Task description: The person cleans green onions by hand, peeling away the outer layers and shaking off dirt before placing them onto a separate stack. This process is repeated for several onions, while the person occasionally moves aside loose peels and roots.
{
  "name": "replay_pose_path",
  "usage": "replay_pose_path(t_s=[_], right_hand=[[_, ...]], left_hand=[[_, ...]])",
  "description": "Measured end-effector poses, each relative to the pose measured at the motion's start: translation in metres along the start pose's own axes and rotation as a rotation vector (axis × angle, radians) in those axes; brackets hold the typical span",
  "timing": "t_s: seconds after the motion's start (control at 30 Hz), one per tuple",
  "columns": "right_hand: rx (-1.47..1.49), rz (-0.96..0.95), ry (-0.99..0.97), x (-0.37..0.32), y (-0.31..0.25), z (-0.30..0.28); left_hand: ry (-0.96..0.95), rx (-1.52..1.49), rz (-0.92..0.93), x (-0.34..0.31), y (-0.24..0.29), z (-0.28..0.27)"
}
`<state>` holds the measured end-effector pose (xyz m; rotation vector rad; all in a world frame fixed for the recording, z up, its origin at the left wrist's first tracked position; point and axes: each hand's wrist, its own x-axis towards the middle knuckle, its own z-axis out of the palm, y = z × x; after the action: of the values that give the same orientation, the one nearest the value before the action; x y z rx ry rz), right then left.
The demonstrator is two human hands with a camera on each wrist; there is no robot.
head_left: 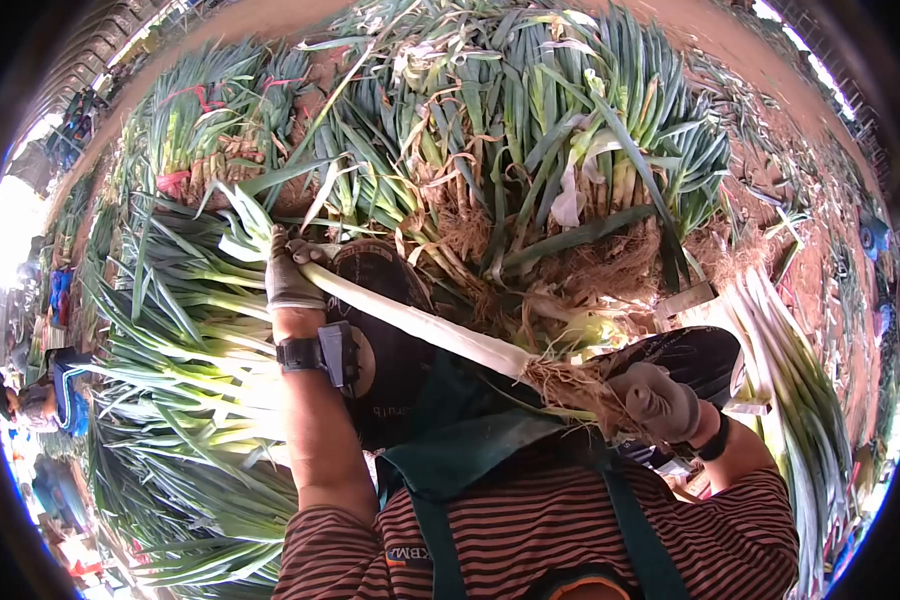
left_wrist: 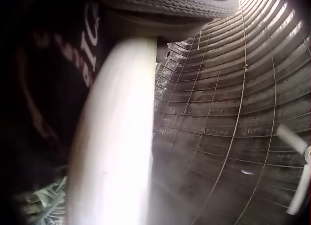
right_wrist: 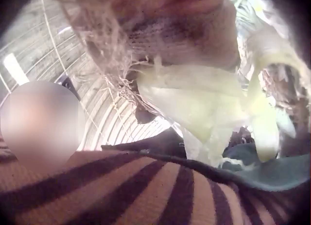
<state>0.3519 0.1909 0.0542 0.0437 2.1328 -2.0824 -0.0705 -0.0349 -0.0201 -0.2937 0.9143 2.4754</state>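
Note:
A long green onion slants across the person's lap, white stalk bare, leafy top at the upper left and bushy roots at the lower right. My gloved left hand grips it just below the leaves. In the left wrist view the white stalk runs down from the glove. At the root end, my gloved right hand has its fingers curled in. Below that hand in the right wrist view hangs a pale, loose outer leaf layer, pinched beside the roots; the fingertips are hidden.
Untrimmed green onions stand in bunches ahead, and a leafy pile lies at the left. White-stalked onions lie together at the right. Peeled scraps cover the ground between the knees. Another person is at the far left.

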Motion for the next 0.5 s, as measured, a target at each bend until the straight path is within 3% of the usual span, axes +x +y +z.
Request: replay_pose_path(t_s=[0.1,0.13,0.23,0.27,0.3,0.33,0.37,0.4,0.43,0.5], right_hand=[[-0.178,0.065,0.127,-0.043,-0.008,-0.001],[-0.093,0.067,0.251,-0.049,-0.021,0.002],[0.179,-0.043,0.63,-0.07,-0.032,0.004],[0.165,-0.084,0.688,-0.067,-0.032,-0.003],[0.071,-0.088,0.703,-0.052,-0.033,-0.007],[-0.265,0.014,0.573,-0.031,-0.031,-0.013],[-0.682,0.129,0.426,-0.002,-0.027,-0.013],[-1.179,0.404,0.174,0.028,-0.03,-0.011],[-1.52,0.169,0.293,0.038,-0.007,-0.004],[-1.333,0.092,0.34,0.068,-0.036,0.002]], left_hand=[[-0.016,-0.056,-0.018,0.009,0.011,-0.005],[0.076,0.029,0.067,0.008,0.022,-0.005],[0.019,0.092,0.213,0.029,0.041,-0.032],[0.096,0.1,0.196,-0.003,0.034,0.0],[0.101,0.098,0.224,-0.015,0.031,0.015],[0.107,0.094,0.253,-0.02,0.029,0.022],[0.06,0.075,0.346,0.008,0.035,0.0],[0.027,0.073,0.367,0.006,0.035,0.002],[-0.006,0.068,0.394,0.0,0.035,0.007],[-0.058,0.078,0.443,-0.014,0.038,0.018]])
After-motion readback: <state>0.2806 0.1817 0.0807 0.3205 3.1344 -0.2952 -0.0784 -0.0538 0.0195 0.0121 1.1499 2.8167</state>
